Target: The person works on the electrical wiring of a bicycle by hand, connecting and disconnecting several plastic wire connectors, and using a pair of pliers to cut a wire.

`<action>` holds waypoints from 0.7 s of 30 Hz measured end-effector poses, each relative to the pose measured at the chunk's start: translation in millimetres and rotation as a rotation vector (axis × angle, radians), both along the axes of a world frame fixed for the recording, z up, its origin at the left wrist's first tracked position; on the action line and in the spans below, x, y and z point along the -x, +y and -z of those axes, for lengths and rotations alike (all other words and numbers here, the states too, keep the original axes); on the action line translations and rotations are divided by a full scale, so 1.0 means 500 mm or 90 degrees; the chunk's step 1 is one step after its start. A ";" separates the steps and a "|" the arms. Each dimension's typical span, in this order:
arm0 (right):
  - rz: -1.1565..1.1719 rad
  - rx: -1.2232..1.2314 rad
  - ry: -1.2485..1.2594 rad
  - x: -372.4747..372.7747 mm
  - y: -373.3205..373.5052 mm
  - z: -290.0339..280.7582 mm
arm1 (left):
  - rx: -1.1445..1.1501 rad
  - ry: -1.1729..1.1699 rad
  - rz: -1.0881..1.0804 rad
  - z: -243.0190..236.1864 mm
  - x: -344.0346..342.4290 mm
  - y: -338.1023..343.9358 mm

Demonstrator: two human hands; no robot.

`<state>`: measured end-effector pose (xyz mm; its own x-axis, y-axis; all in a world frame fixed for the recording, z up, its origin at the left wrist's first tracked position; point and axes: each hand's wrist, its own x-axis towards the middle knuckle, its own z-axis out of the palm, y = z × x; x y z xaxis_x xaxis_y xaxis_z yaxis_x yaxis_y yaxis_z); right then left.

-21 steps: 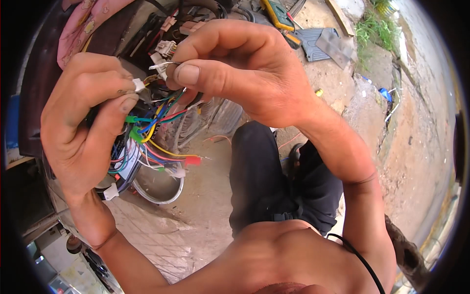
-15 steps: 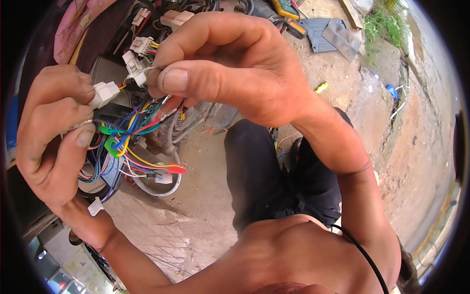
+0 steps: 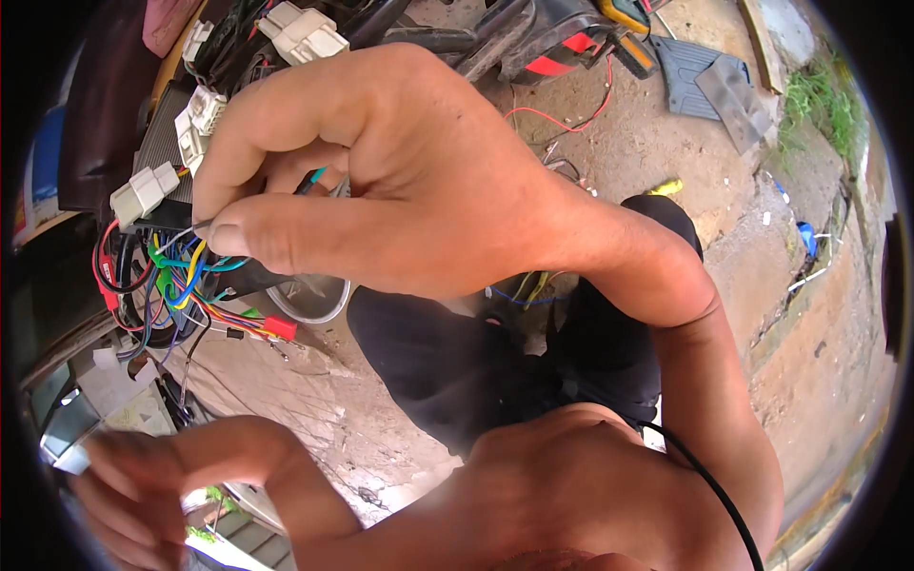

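My right hand (image 3: 400,171) is closed in a pinch, thumb against forefinger, on a thin wire (image 3: 178,235) with a dark end. Just below its fingertips hangs a bundle of coloured wires (image 3: 195,271), with green connectors (image 3: 164,278) and a red sleeve (image 3: 278,328). Beside the fingertips stand a white plug connector (image 3: 143,193) and another white connector (image 3: 202,116), next to a finned metal box (image 3: 164,138). At the lower left, away from the wires, my left hand (image 3: 143,485) is smeared by motion, and its grip cannot be made out.
A larger white connector (image 3: 303,33) lies among dark parts at the top. A black piece with red reflectors (image 3: 562,48), a grey ribbed mat (image 3: 695,71) and a yellow-handled object (image 3: 666,187) lie on the ground. A clear hose loop (image 3: 328,309) hangs near my knees (image 3: 409,362).
My left hand has left the wires and swung down to the lower left. My right hand has moved left and slightly down, still pinching the wire. The view has shifted.
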<state>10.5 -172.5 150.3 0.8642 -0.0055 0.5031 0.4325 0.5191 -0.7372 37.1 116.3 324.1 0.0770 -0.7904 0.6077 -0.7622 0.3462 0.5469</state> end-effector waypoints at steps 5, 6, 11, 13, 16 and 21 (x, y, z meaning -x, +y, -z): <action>0.032 -0.020 -0.055 -0.004 -0.013 0.025 | -0.119 0.922 -0.160 0.431 0.300 -0.162; 0.029 -0.014 -0.051 0.001 -0.017 0.018 | -0.349 0.562 -0.149 0.521 0.245 -0.194; 0.036 0.010 -0.093 -0.010 -0.006 -0.004 | -0.632 0.471 -0.554 1.123 0.366 -0.249; 0.068 0.047 -0.102 -0.006 -0.033 0.007 | -0.817 0.375 -0.521 1.185 0.379 -0.289; 0.075 0.094 -0.089 -0.001 -0.070 0.012 | -0.928 0.302 -0.478 1.216 0.403 -0.334; 0.010 0.015 -0.092 0.000 -0.040 -0.012 | -0.983 0.272 -0.472 1.216 0.423 -0.326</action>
